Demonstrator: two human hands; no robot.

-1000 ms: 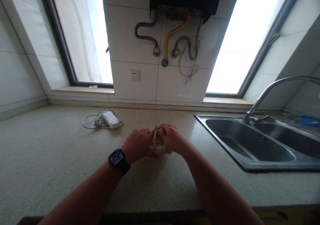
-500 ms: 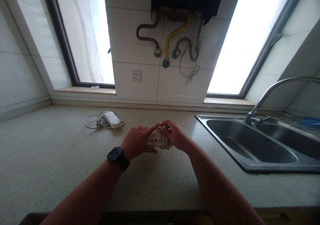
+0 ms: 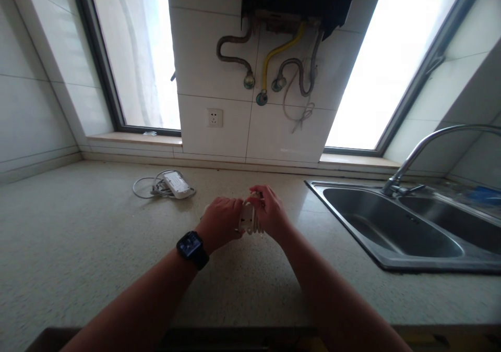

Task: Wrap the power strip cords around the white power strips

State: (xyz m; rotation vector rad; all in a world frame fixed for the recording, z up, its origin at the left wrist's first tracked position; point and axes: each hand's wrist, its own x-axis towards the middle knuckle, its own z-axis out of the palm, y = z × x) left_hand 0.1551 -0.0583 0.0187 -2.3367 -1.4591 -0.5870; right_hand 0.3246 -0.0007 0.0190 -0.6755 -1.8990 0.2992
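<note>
Speckled countertop (image 3: 250,287); on it, white block (image 3: 176,183) with looped cord (image 3: 158,189).

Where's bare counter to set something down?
Broad bare counter lies left of the left hand, in front of the corded white device; a smaller patch separates the right hand from the sink. Crowded: both hands around the cord-wrapped power strip.

Saw smooth, pale plastic on the central power strip (image 3: 245,222) and its wound cord (image 3: 257,228). Found smooth white plastic on the block (image 3: 177,183) at far left. Noted speckled, faintly glossy, stone-like counter (image 3: 117,268), satin metal on the sink (image 3: 415,263) at right, shiny metal on the faucet (image 3: 410,157), glossy far wall tiles (image 3: 211,55), and glassy shine on the watch (image 3: 190,245).
</note>
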